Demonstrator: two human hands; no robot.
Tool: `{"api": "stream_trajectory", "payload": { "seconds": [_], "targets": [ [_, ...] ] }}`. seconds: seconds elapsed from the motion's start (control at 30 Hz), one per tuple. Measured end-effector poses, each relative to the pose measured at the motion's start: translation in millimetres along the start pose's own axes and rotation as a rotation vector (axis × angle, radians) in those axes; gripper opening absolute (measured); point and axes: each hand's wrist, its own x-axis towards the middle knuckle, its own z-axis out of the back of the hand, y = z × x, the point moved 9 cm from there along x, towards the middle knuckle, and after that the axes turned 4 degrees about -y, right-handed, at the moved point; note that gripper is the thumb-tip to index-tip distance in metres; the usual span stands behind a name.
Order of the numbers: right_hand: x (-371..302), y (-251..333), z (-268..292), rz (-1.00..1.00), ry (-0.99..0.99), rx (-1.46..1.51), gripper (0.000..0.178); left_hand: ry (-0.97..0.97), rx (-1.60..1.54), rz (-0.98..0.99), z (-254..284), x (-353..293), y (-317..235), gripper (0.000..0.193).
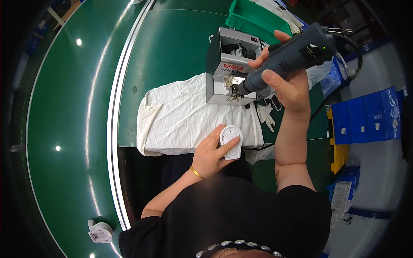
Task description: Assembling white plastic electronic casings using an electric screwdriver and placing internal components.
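Observation:
My right hand (294, 88) is wrapped round a dark grey electric screwdriver (297, 53), held at a slant. Its tip meets the front outlet of a silver and grey screw feeder (215, 92); whether a screw is on the bit is too small to tell. Close to my body, my left hand (208, 154) grips a small white plastic housing (233, 153), rounded at one end, with the thumb across its hollow face. Under that hand lies a folded white cloth (176, 116), which reaches up to the feeder.
A similar white part (101, 234) lies on the green surface at the lower left, beyond a white rail (114, 107). At the back stands a green bin (254, 19). Blue bins (365, 116) and a yellow bin (338, 150) are at right. White gloves (266, 117) lie beside the feeder.

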Motion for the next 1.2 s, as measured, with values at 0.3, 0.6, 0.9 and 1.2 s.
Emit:
{"api": "stream_trajectory", "payload": {
  "seconds": [0.3, 0.6, 0.9, 1.2],
  "targets": [
    [14.3, -11.6, -4.5, 0.001, -0.207, -0.048, 0.053, 0.002, -0.016, -0.005, -1.9, 0.5, 0.1, 0.071],
    [-44.0, 17.2, -20.3, 0.04, -0.188, -0.007, 0.043, -0.011, -0.028, 0.019, -0.8, -1.5, 1.4, 0.071],
    [-73.5, 25.8, -31.2, 0.012, -0.037, -0.289, 0.05, 0.006, -0.032, 0.027, -0.6, 0.9, 2.9, 0.071],
    [-79.1, 20.4, -28.4, -0.007, -0.049, -0.258, 0.051, -0.012, -0.043, 0.021, 0.2, 1.8, 2.3, 0.071]
  ]
}}
